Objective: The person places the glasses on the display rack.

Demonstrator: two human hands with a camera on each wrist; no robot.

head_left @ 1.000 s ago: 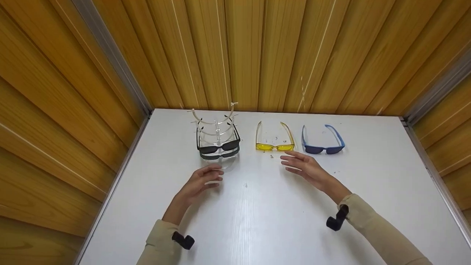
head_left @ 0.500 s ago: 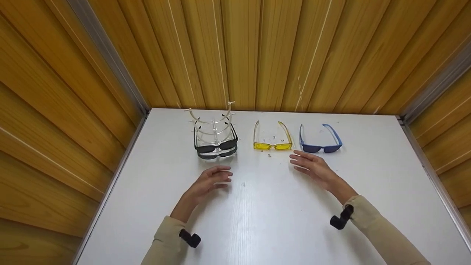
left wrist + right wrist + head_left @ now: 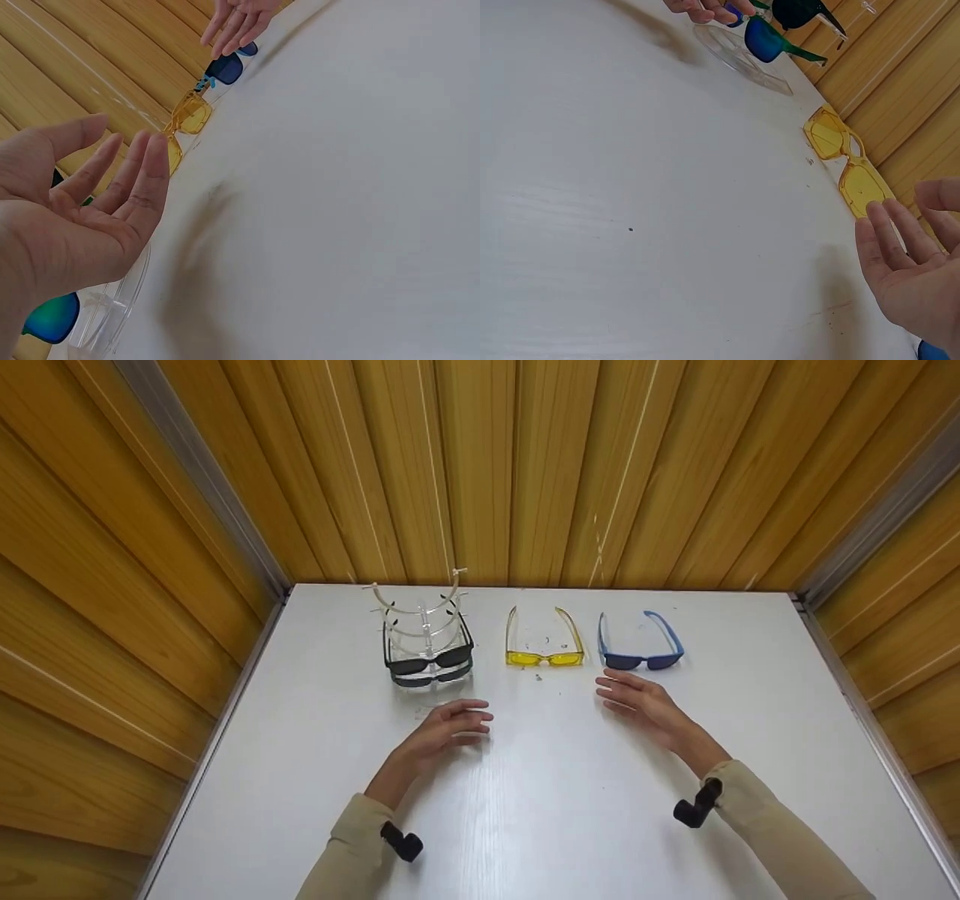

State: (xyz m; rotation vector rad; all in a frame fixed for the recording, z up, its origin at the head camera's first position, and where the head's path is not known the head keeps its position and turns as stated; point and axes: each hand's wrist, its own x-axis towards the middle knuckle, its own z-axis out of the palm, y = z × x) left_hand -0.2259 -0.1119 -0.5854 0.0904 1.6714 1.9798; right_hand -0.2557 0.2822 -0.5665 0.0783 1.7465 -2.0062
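Observation:
My left hand (image 3: 448, 731) hovers over the table in front of a clear display stand (image 3: 426, 624), its fingers loosely bent around nothing. On the stand's lower tiers sit black sunglasses (image 3: 430, 661) and, beneath them, a green-framed pair (image 3: 763, 39) with blue lenses. The right hand (image 3: 646, 710), also holding nothing, is held just in front of blue sunglasses (image 3: 643, 661) with its fingers relaxed. Between the stand and the blue pair lie yellow glasses (image 3: 544, 659), temples unfolded toward the back. In the right wrist view the yellow glasses lie beyond my fingertips.
A white table (image 3: 540, 825) carries everything. Wood-patterned panels (image 3: 480, 472) rise behind it and at both sides, with metal strips at the corners. The stand's upper arms (image 3: 416, 604) hold no glasses. Small dark specks dot the tabletop near the yellow glasses.
My left hand has moved right, away from the front of the stand. The right hand has shifted right, toward the front of the blue sunglasses. The whole head view has drifted slightly.

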